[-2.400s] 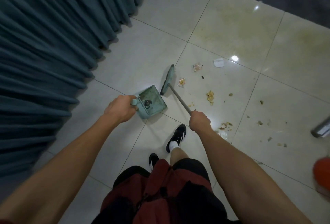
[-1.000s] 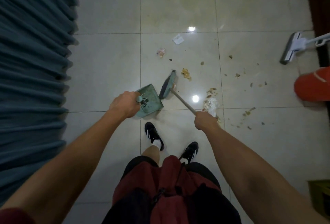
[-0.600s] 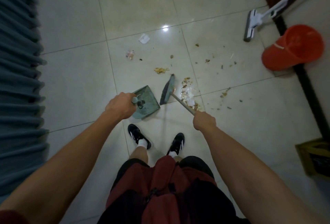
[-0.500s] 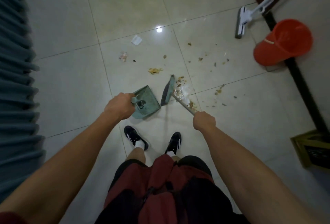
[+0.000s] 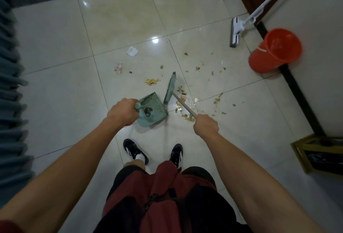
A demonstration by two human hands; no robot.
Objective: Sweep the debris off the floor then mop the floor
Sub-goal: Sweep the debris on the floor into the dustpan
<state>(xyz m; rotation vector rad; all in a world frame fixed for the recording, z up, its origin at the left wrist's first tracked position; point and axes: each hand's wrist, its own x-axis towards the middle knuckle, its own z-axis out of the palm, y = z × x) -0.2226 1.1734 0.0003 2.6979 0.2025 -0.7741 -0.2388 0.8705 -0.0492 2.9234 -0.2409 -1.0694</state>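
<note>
At frame centre the dustpan (image 5: 152, 111) is being gripped by the closed left hand (image 5: 122, 112) and the broom (image 5: 170, 88) by the closed right hand (image 5: 205, 126), so debris (image 5: 182, 103), lying right of the broom, is risking being scattered past the pan.

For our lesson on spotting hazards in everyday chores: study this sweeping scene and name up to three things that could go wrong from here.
1. The teal dustpan in the left hand already holds scraps; tilting it may spill them.
2. The teal broom head, held by the right hand, has scattered crumbs on its far side, so a fast stroke could fling them wider.
3. The torn white paper scrap and pinkish wrapper lie apart and might be missed before mopping.
</note>
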